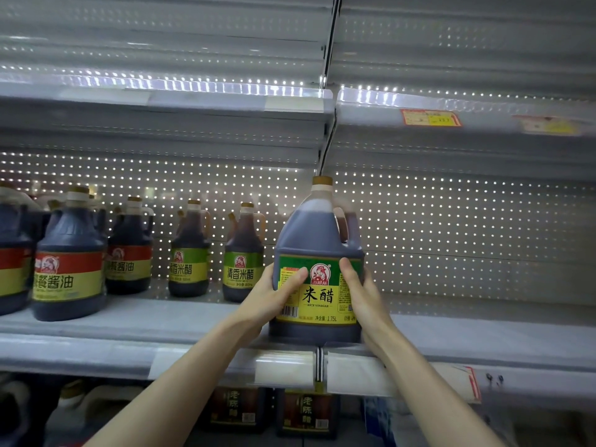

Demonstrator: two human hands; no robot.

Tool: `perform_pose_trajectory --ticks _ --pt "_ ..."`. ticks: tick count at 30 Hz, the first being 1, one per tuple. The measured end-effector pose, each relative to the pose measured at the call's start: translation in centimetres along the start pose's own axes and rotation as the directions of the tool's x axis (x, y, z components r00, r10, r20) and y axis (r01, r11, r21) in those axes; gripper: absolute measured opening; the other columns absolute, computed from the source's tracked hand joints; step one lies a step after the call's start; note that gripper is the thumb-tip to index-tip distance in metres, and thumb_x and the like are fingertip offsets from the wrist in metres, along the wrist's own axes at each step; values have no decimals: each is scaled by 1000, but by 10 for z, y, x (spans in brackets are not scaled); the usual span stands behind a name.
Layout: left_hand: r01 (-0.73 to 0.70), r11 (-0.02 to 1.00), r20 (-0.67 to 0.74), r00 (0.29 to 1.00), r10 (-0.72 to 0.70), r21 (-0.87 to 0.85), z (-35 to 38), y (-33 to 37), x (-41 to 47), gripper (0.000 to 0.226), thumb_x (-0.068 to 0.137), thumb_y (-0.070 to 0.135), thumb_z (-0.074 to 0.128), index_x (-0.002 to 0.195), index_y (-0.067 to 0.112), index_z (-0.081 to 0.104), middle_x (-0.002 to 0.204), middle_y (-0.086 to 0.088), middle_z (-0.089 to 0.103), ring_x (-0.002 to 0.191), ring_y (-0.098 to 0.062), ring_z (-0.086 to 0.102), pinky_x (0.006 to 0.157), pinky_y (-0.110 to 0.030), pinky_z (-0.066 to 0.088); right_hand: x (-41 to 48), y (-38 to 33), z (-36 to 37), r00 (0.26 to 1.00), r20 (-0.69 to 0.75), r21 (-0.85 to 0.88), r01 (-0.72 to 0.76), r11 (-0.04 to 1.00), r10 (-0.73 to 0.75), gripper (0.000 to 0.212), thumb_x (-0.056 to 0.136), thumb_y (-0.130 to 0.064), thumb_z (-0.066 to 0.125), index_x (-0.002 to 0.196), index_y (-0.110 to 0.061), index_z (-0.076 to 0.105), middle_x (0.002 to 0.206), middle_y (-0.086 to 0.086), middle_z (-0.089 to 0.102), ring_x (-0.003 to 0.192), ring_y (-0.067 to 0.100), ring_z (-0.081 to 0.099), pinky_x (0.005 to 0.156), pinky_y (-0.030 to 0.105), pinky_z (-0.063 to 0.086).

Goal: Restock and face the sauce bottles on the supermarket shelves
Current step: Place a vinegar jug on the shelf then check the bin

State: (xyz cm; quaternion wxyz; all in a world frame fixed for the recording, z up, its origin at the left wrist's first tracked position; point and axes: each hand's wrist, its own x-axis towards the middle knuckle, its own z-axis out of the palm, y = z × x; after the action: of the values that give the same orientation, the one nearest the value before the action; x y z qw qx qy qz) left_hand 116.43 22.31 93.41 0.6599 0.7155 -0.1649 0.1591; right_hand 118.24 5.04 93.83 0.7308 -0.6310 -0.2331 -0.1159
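Brown jug: at the shelf lip, label outward.
Hands: left hand and right hand, fingers wrapped round its sides.
Risk: let go here, it could topple off.

1. Dim, cool light; behind the rice vinegar jug we log bright glints on the perforated back panel.
2. Left of the jug: bottles blurred.
3. Below it: shadowed, unfocused.
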Motion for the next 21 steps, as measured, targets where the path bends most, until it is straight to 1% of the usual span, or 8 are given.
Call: perform_pose_trajectory --ticks 2,4,6,10,13,15,17,21 --pt "6 1000 7 1000 -6 13 -1 -2 1 94 59 67 74 132 17 44 119 -3 67 106 -18 67 96 -44 52 -2 1 1 1000 -5 1 2 1000 -2 32 83 -53 57 104 -30 55 87 -4 75 79 11 72 66 26 55" --pt "3 1000 20 1000 -3 20 -1 -2 1 94 58 68 75 131 16 45 119 -4 67 106 -19 67 96 -45 52 -2 1 2 1000 -13 -17 0 1000 0 47 71 -62 56 105 -30 56 91 -2 75 83 13 72 69 28 56" --pt "9 1000 20 1000 -9 14 -1 -2 1 97 57 69 76 131 15 44 119 -4 67 106 -20 67 96 -45 52 -3 1 2 1000 -18 -30 -1 1000 0 52 67 -65 54 106 -30 55 94 -2 74 83 12 72 68 27 56" --pt "25 1000 8 1000 -25 -8 -1 -3 1 84 62 57 70 129 16 41 117 -5 67 105 -19 67 97 -43 51 -4 1 3 998 -43 -56 44 997 -46 51 70 -63 51 106 -27 55 96 -3 72 80 6 70 60 18 53" --pt "27 999 23 999 -26 -23 -1 -3 1 81 63 54 69 129 15 41 117 -6 67 106 -20 67 98 -44 50 -6 -1 4 997 -38 -39 60 997 -62 41 80 -55 50 107 -25 53 92 -6 70 68 -3 68 53 12 49" --pt "27 999 33 999 -27 -27 -2 -3 2 78 67 52 68 130 15 41 118 -7 67 106 -20 67 98 -44 50 -7 -1 4 997 -29 -36 69 997 -70 40 82 -53 50 109 -24 53 91 -7 70 67 -4 67 52 11 48" --pt "32 999 45 999 -31 -32 -2 -3 3 74 69 49 66 130 16 41 118 -7 67 106 -20 67 97 -42 51 -7 -1 4 997 -29 -32 76 997 -77 43 77 -55 50 108 -25 53 91 -7 70 68 -3 68 53 12 49" --pt "21 1000 44 999 -20 -20 0 -1 2 75 67 51 66 130 16 42 115 -5 69 103 -19 68 96 -42 52 -5 1 3 996 -41 -28 78 997 -79 47 74 -58 52 108 -25 55 91 -6 72 75 3 70 57 16 52"
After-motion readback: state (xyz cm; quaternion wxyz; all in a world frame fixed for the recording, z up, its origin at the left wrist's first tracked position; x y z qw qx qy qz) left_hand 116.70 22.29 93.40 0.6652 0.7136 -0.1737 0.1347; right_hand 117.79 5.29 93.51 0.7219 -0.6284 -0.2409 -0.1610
